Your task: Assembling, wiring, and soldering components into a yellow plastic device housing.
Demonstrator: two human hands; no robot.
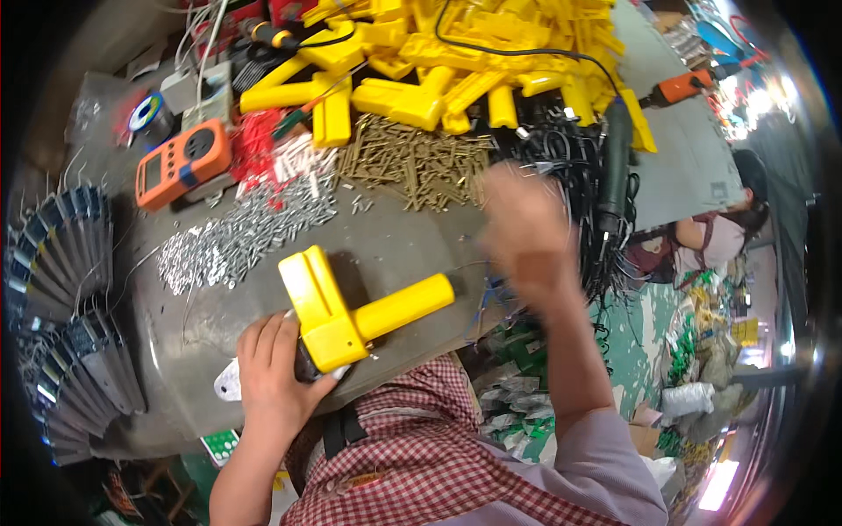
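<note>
My left hand (270, 364) is closed around the near end of a yellow T-shaped plastic housing (326, 317), at the table's front edge. A dark part shows between the palm and the housing. From under the hand's left side pokes a pale flat piece (228, 382) with a hole. The housing's round handle points right. My right hand (529, 219) is raised beside the pile of brass-coloured pins (412, 162) and the bundle of black cables (561, 167). Motion smears its fingers, so whether it holds anything cannot be made out.
Many yellow housings (395, 96) are heaped at the back. Small silvery metal pieces (250, 228) lie left of centre, near an orange meter (184, 165). Grey flat parts with wires (74, 342) stand at the left. A dark-handled corded tool (617, 167) rests on the cables. Another person (715, 232) sits at right.
</note>
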